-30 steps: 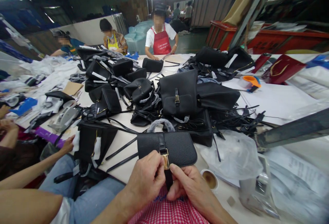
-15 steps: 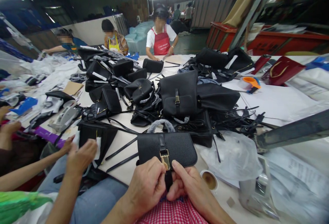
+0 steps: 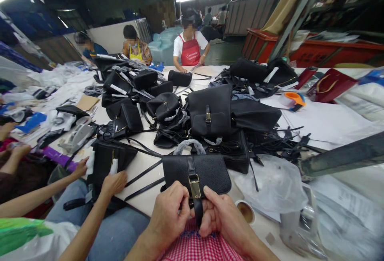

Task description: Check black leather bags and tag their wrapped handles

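A black leather bag (image 3: 210,171) with a gold clasp (image 3: 195,187) lies at the near table edge in front of me. My left hand (image 3: 169,217) and my right hand (image 3: 220,215) are both closed on its black strap (image 3: 198,211) just below the clasp, thumbs pressing from either side. The strap end hangs down over my red checked clothing (image 3: 195,249).
A heap of black bags (image 3: 210,111) and loose straps fills the table middle. A small cup (image 3: 246,210) and a clear plastic bag (image 3: 276,183) lie to my right. A neighbour's hands (image 3: 114,183) rest on a black bag (image 3: 108,159) at left. Several people work at the far end.
My hands slid down from the clasp to the strap below it. The neighbour's hand came in from the left and settled on the black bag beside me.
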`<state>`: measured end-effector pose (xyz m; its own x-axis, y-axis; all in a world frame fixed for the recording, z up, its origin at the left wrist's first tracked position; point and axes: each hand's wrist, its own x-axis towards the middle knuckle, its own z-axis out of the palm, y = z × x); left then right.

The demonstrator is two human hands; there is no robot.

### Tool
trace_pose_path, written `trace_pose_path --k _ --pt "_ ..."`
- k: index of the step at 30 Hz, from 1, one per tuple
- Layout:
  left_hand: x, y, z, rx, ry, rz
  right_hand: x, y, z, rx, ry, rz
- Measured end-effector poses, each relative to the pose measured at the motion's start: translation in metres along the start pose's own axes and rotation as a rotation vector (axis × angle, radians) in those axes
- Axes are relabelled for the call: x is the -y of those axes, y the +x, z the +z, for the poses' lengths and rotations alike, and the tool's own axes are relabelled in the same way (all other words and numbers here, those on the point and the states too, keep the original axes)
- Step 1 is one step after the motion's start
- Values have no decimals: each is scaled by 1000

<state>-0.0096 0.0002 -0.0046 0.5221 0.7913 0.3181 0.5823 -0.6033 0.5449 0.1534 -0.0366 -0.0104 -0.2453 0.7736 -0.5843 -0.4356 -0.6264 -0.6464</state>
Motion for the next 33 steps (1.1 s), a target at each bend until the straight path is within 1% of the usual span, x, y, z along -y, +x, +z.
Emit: trace_pose_path --k 3,5,8,10,14,15,18,22,24,28,33 --pt "2 -2 1 5 20 46 1 1 -2 -45 -80 -33" --pt "1 -6 3 -20 15 42 3 0 -3 -72 -163 -59" --pt "-3 -12 7 -89 -28 22 7 -2 -1 -34 -191 -78" --pt "-6 -15 7 -101 -127 -38 8 -3 0 -23 -187 -72" --pt "-8 -17 4 -75 -380 -303 4 -3 0 -38 -238 -62" --pt "-8 -17 2 -63 -415 -345 3 -3 0 -37 -243 -63" --pt "-9 -17 -3 -38 -477 -394 2 -2 -1 -41 -225 -68" --pt "-17 -18 -9 -39 -604 -485 3 -5 1 -32 -194 -69" --pt "-21 -18 -12 -39 -644 -505 4 -6 1 -28 -180 -74" --pt "-25 -16 -15 -65 -606 -520 3 -7 2 -30 -183 -87" --pt "-24 -15 -11 -6 -349 -464 0 -7 1 -33 -191 -97"
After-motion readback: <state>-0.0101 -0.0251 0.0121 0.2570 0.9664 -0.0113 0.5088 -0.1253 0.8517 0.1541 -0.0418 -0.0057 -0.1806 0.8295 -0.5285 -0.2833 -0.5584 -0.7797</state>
